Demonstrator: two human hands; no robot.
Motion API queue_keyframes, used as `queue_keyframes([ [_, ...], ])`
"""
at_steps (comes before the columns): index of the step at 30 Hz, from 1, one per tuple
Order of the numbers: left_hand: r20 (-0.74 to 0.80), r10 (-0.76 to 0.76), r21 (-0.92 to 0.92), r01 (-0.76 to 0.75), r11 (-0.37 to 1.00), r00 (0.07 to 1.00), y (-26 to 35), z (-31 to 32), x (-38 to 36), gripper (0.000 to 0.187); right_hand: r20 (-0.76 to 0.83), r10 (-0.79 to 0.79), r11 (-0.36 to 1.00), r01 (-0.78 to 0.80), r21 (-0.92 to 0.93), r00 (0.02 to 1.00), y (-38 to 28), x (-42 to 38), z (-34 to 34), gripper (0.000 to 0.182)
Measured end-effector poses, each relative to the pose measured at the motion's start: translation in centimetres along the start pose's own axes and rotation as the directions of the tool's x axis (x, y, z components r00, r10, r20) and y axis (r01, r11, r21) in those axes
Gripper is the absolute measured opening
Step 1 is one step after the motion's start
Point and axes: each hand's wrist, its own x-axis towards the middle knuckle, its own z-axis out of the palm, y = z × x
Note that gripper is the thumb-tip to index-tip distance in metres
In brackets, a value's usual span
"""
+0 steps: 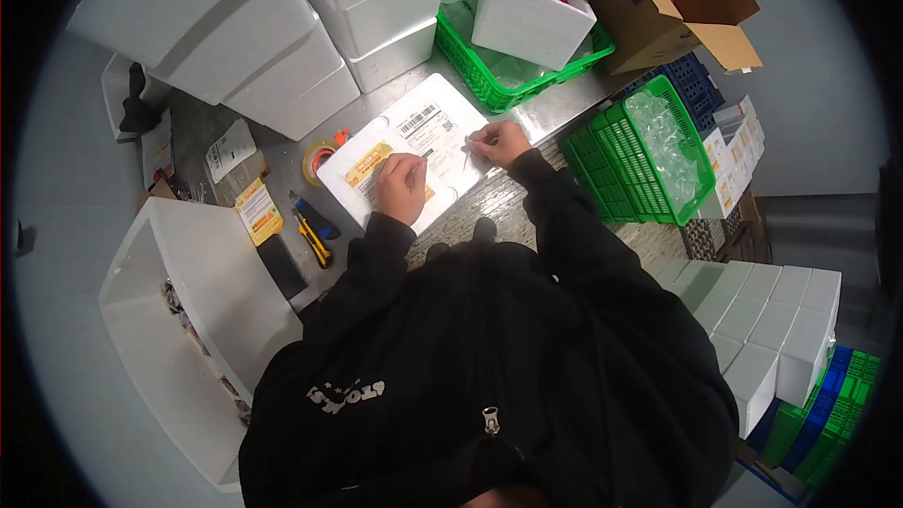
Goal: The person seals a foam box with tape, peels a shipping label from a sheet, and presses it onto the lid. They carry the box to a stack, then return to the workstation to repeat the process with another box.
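A white foam lid point(461, 111) lies on the metal table in front of me. It carries a printed white label point(430, 132) with barcodes and a yellow label point(367, 165). My left hand point(402, 188) rests over the yellow label's near end, its fingers curled together; anything under them is hidden. At the lid's right edge, my right hand point(499, 143) pinches something small beside the white label, too small to make out.
Left of the lid are tape rolls point(320, 162), a yellow cutter point(312, 237) and label stacks point(231, 150). Foam boxes point(390, 52) stand behind. Green crates point(602, 165), a foam box point(533, 11) and a cardboard box point(632, 14) are right. A large open foam box point(221, 268) stands near left.
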Motion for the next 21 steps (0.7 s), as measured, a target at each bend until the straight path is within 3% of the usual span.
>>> queue_keyframes([
  [3, 0.075, -0.079, -0.025, 0.081, 0.996, 0.994, 0.3, 0.1, 0.5, 0.008, -0.001, -0.156, 0.933, 0.147, -0.327, 0.988, -0.6, 0.8, -0.4, 0.022],
  [7, 0.134, 0.028, 0.024, -0.032, 0.999, 0.991, 0.8, 1.3, 2.5, 0.009, 0.107, -0.262, 0.84, 0.282, -0.465, 0.959, -1.4, 1.6, -1.0, 0.02],
  [9, 0.169, 0.048, 0.035, -0.055, 0.998, 0.984, 0.7, 2.1, 3.5, 0.01, 0.163, -0.304, 0.795, 0.344, -0.5, 0.939, -1.2, 2.2, -1.3, 0.017],
  [12, 0.169, 0.078, 0.107, -0.098, 0.989, 0.982, 0.2, 3.2, 4.5, 0.01, 0.326, -0.365, 0.869, 0.444, -0.218, 0.872, -0.1, 3.3, -2.6, 0.019],
  [15, 0.166, 0.095, 0.182, -0.125, 0.975, 0.982, -0.5, 3.6, 4.7, 0.011, 0.381, -0.379, 0.84, 0.486, -0.241, 0.843, 0.4, 4.0, -3.4, 0.011],
  [18, 0.19, 0.112, 0.25, -0.158, 0.955, 0.975, -0.3, 3.7, 4.7, 0.012, 0.423, -0.51, 0.684, 0.652, -0.328, 0.748, 0.1, 4.3, -3.8, 0.011],
  [21, 0.206, 0.119, 0.279, -0.175, 0.944, 0.971, 0.0, 3.7, 4.7, 0.012, 0.438, -0.552, 0.575, 0.705, -0.416, 0.709, -0.3, 3.9, -3.3, 0.009],
])
